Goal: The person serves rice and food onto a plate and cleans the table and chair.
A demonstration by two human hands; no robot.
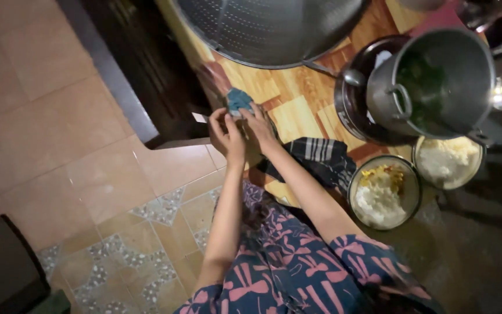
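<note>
A small blue packet (239,100) is pinched by both the left hand (225,135) and right hand (258,125) at upper centre, above the wooden surface (297,116).

The floor (47,99) is laid with plain peach-tan tiles, which give way nearer the camera to a band of patterned tiles (146,244) in grey and cream. A dark wooden cabinet (140,64) stands beneath the surface (297,99), which carries a wood-block pattern in orange and yellow. A dark, blocky shape (1,267) fills the lower left corner. The light is dim and warm.
</note>
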